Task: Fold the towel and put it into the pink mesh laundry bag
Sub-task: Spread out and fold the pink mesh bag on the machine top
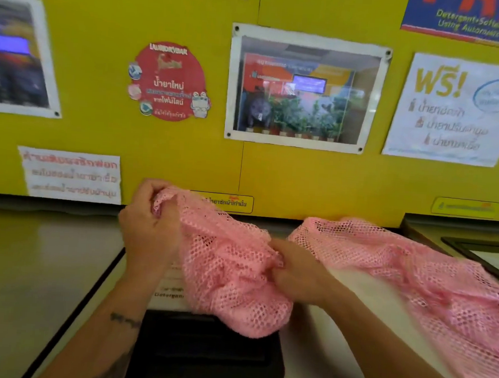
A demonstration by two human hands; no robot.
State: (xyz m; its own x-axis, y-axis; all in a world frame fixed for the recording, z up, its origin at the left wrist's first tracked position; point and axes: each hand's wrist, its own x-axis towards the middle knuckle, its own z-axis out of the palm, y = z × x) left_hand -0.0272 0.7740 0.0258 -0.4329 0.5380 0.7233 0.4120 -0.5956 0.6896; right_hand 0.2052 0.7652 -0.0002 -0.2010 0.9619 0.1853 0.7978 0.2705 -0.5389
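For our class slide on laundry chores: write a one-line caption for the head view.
Both hands, left and right, grip the crumpled pink mesh laundry bag on a white machine top.

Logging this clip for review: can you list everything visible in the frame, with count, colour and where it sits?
Pink mesh laundry bag: one, pink, bunched across the machine top, centre to right.
White cloth: one, white, under the bag beside the right forearm; probably the towel.
Machine top: one, grey-white, foreground.
Black recessed panel: one, black, bottom centre.
Yellow wall: one, yellow, behind.
Round sticker: one, red, upper left of centre.
Framed photo: one, white border, upper centre.
Paper notices: several, white, left and right of wall.
Left hand: gripping the bag's upper edge.
Right hand: gripping the bag's middle.
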